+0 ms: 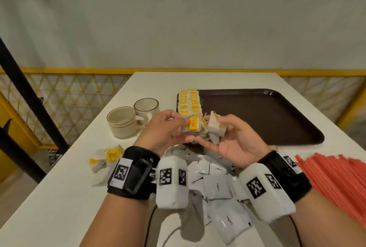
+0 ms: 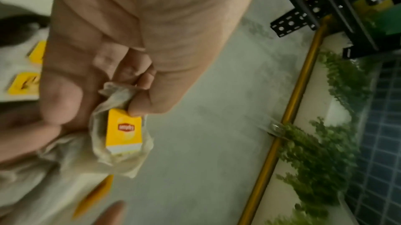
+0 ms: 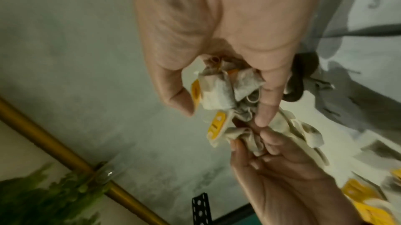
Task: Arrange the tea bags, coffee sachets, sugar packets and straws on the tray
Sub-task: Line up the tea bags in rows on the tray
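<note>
Yellow-tagged tea bag [image 1: 193, 124] pinched, left hand [image 1: 165, 129]; sachets [image 1: 217, 186] read "Coffee".

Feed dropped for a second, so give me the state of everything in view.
left hand: pinching a tea bag
right hand: holding tea bags
tray: one row of tea bags at its left edge
cups: upright, empty
coffee sachets: piled off-tray
straws: off-tray

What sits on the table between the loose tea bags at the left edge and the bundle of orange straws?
In the head view, the pile of white coffee sachets lies between the loose tea bags and the orange straws, partly hidden by both wrists.
</note>
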Available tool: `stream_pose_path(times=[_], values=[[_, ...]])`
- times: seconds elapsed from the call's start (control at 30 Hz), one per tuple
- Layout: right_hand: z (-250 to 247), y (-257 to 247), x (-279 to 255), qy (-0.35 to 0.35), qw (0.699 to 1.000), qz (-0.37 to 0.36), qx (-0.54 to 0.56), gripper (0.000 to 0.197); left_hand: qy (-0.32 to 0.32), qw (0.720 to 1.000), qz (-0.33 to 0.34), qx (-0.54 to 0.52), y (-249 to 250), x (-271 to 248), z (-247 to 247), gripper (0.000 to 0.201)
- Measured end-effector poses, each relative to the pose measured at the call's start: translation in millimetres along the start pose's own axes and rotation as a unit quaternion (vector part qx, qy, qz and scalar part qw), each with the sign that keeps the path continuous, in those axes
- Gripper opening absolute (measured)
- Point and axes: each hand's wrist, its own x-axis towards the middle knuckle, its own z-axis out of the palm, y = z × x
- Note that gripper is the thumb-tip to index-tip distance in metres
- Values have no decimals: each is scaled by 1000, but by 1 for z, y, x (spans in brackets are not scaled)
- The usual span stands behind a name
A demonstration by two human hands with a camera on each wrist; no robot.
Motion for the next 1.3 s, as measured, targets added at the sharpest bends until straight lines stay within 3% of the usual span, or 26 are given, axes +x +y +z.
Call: stream_pose_path(times=[0.13, 0.23, 0.33, 0.5, 0.57, 0.67, 0.77, 0.83, 0.93, 1.07, 1.17, 1.3], values=[[-15, -10, 1, 24, 999, -24, -10, 43, 21, 996, -26, -87, -19, 14, 33, 13], [-22, -10, 4, 68, 996, -50, 1, 34, 37, 991, -9, -126, -31, 16, 48, 16], [-29, -5, 5, 95, 993, -71, 21, 35, 15, 988, 20, -154, -41, 15, 48, 34], [-29, -4, 1, 127, 987, -94, 9, 38, 6, 980, -22, -200, -51, 14, 43, 26], [-29, -4, 0, 129, 986, -106, 6, 37, 13, 983, -24, -181, -52, 15, 44, 23], [-29, -4, 0, 145, 981, -123, -32, 16, 11, 997, -12, -72, -55, 17, 41, 11], [-29, -5, -1, 147, 979, -138, -44, 16, -52, 998, -5, 35, -55, 16, 36, 25], [-30, -7, -1, 142, 979, -146, -26, 16, -63, 996, 17, 62, -52, 13, 33, 19], [-30, -11, -2, 152, 975, -160, 4, 24, -14, 992, 92, 85, -45, 10, 29, 11], [-27, -13, -6, 151, 976, -156, 27, 17, 31, 981, 172, 91, -35, 10, 22, 8], [-24, -11, -6, 148, 977, -152, 21, 13, 73, 981, 172, 60, -35, 12, 20, 8], [-23, -8, -6, 141, 980, -142, 7, 9, 72, 985, 145, 58, -36, 13, 23, 10]])
